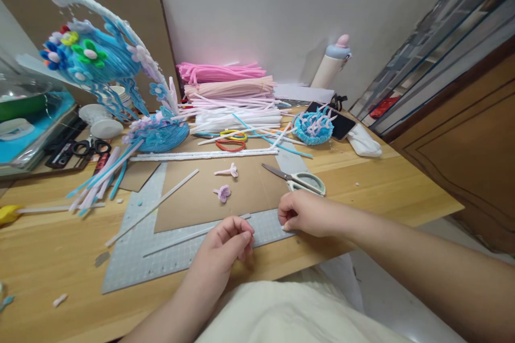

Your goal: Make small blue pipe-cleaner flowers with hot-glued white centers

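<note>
Above the front edge of the grey cutting mat [124, 265], my left hand [227, 244] is curled, its thumb close against the fingers; anything inside is hidden. My right hand [303, 211] is closed in a pinch low over the mat's right end. A small pale bit shows under its fingertips, too small to name. Beyond both hands, a pale pink fuzzy flower [233, 170] and a lilac fuzzy flower [223, 193] lie on a cardboard sheet [181, 198]. Scissors [303, 179] with pale green handles rest just behind my right hand.
Two translucent sticks [161, 201] lie at left. Behind are bundles of pipe cleaners [229, 88], a blue round piece [314, 127], a phone [341, 123] and a bottle [332, 64]. A tall blue flower ornament [156, 131] stands at left, near black scissors [92, 146].
</note>
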`<state>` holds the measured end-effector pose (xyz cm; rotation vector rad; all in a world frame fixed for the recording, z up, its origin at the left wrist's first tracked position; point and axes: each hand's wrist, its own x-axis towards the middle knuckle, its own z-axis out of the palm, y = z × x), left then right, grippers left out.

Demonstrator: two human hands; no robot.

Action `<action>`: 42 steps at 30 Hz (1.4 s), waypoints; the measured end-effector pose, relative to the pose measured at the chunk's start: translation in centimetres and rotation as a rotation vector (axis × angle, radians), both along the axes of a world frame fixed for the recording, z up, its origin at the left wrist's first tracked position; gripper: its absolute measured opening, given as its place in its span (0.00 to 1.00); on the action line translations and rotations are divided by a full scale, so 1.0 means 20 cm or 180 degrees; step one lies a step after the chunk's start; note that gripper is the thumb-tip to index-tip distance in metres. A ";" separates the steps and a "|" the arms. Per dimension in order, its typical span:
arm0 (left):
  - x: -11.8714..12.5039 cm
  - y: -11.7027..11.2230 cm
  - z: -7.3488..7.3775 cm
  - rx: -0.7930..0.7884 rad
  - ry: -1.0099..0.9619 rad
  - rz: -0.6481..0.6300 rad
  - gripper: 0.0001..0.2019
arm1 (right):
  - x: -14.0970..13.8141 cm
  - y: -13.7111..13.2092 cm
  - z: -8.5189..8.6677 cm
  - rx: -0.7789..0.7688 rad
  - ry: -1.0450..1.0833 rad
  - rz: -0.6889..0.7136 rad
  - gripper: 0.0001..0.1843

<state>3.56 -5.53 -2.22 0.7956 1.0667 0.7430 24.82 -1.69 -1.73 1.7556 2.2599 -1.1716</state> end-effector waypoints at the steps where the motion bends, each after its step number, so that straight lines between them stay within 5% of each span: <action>1: 0.00 0.00 0.00 -0.0004 0.0008 -0.0018 0.06 | 0.00 0.00 0.00 -0.0009 -0.0005 0.0015 0.03; 9: 0.02 0.00 0.00 0.0086 0.0025 -0.0154 0.05 | -0.01 0.04 -0.01 -0.0204 -0.0232 0.0073 0.01; 31: 0.04 0.00 -0.01 0.0271 0.0140 -0.0669 0.06 | -0.19 0.12 0.18 -0.0198 -0.1471 0.0427 0.17; 37: 0.04 -0.03 -0.02 0.0760 0.0556 -0.0891 0.05 | -0.18 0.14 0.14 -0.0154 -0.1306 0.0366 0.20; 42: 0.00 -0.05 -0.07 0.1480 0.1256 -0.0608 0.04 | -0.07 0.12 0.05 -0.0089 -0.0661 0.0314 0.14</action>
